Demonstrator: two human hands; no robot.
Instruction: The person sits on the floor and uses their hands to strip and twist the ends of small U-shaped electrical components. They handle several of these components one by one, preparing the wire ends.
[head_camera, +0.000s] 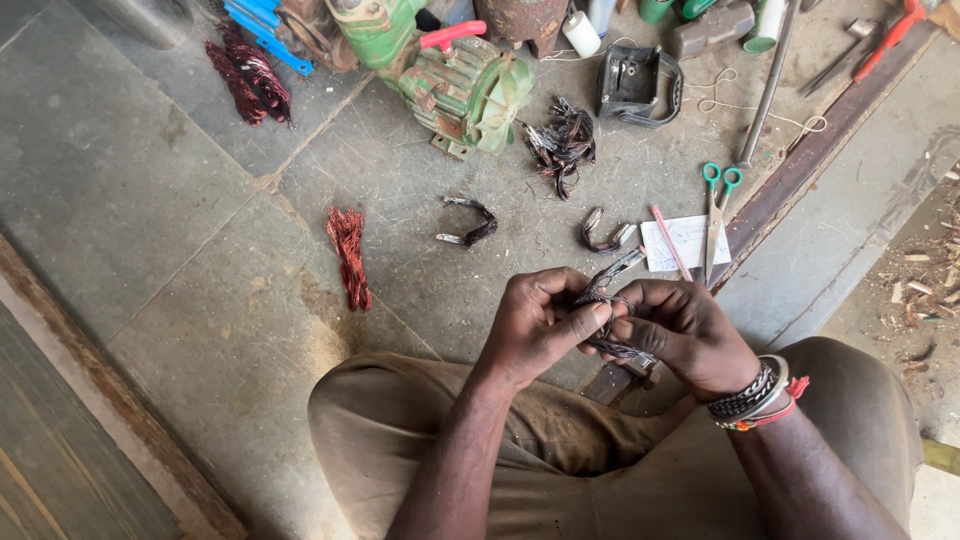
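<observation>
1. Left hand (535, 325): fingers curled and closed around a bundle of dark wire (612, 300), thumb pressing onto it.
2. Right hand (680, 330): closed on the same bundle from the right, gripping its lower loop. The bundle sits between both hands, above the lap.
3. On the floor (150, 200) just beyond: paper slip (690, 240), pencil (670, 240), scissors (716, 215).
4. Farther left: a red copper wire coil (348, 255); far centre, a green motor (465, 90).
5. Risk, judged: stiff wire ends could prick fingers, and strands could snag or kink if pulled unevenly.
</observation>
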